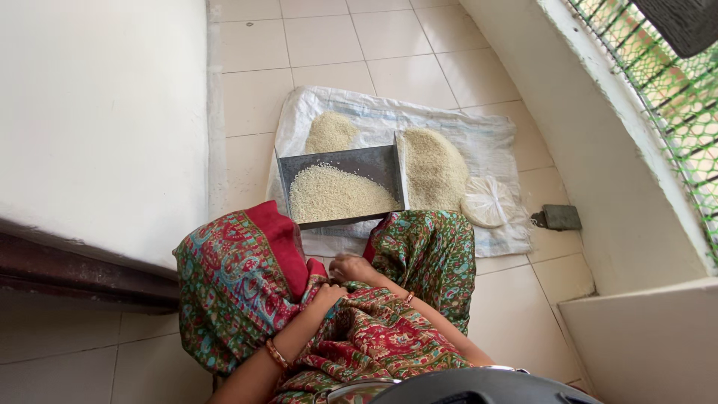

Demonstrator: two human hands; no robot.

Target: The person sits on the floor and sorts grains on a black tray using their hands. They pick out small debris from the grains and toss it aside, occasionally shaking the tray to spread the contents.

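I sit on the floor in patterned red and green cloth. A grey metal winnowing tray [374, 161] holding a heap of white rice [336, 194] rests on my knees and on a white sack [479, 146] spread over the tiles. My right hand [351, 268] lies in my lap just below the tray's near edge, fingers curled on the cloth. My left hand [323, 293] rests beside it, partly tucked into the folds. Neither hand touches the tray.
Two rice piles lie on the sack: a small one [330, 132] behind the tray and a larger one [435, 168] to its right. A plastic bag [488, 200] of rice and a dark block [557, 217] lie to the right. Walls close in on both sides.
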